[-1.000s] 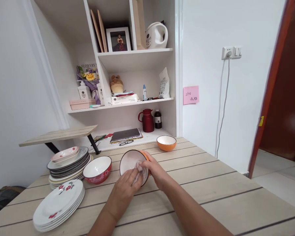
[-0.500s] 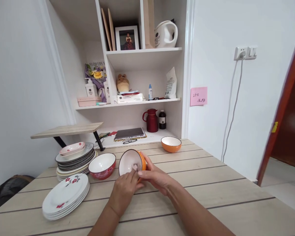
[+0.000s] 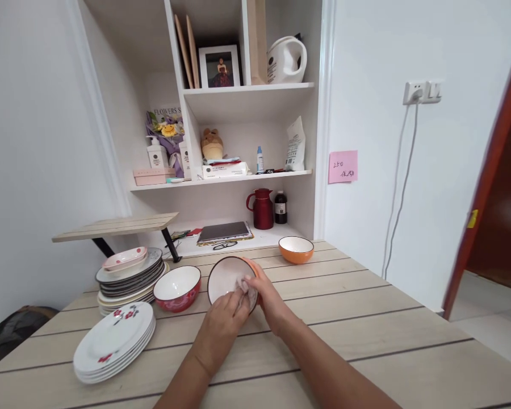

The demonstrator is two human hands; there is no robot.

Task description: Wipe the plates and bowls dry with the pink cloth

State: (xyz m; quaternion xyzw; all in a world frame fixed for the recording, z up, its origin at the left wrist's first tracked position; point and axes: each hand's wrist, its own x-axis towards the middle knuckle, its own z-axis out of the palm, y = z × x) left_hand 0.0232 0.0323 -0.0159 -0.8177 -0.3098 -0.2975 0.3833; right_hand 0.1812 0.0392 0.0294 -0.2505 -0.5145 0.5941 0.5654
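An orange bowl with a white inside is tilted so that its opening faces me. My right hand grips its right side, thumb over the dark rim and fingers behind. Inside the bowl, my left hand presses a crumpled whitish cloth against the lower right of the inner wall. Just left of it stands a red bowl, upright, white inside. A second orange bowl sits upright farther back on the right.
Flowered white plates are stacked at the left front. Behind them a taller plate stack carries small pink dishes. A low wooden stand, a laptop and a red jug are at the back.
The held bowl has turned more toward me, showing more of its inside and less orange outside. My left hand and the cloth have shifted slightly right, with more of the cloth visible.
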